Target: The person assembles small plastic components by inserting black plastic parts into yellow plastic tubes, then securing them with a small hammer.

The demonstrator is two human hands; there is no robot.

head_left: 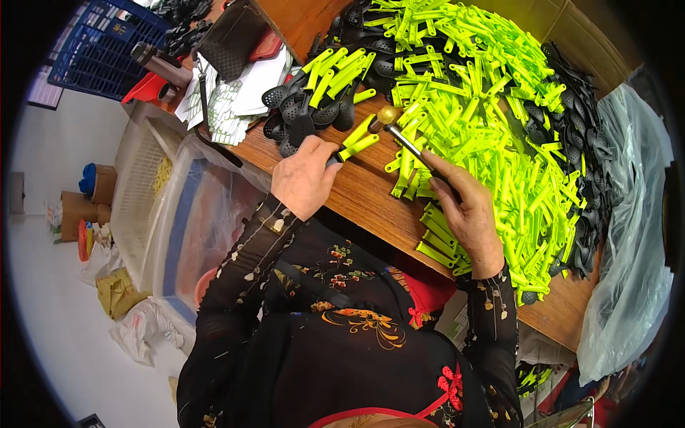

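My right hand (467,210) is wrapped round the dark grip of a hammer (407,141). The hammer's round brass-coloured head lies near the end of a lime-green handle. My left hand (305,177) is closed on the black neck of a kitchen utensil, whose lime-green handle (359,148) points toward the hammer. A second lime-green handle (358,131) lies close alongside; whether my left hand holds it too is hidden. Beyond my left hand is a bunch of black slotted utensils (303,107), several with green handles on.
A big heap of loose lime-green handles (492,121) covers the right of the wooden table (371,198), with black utensil heads (574,143) along its far side. White papers (250,93), a red funnel-like piece (146,87) and a blue crate (107,46) are at the left. Clear plastic sheeting (628,228) hangs at the right.
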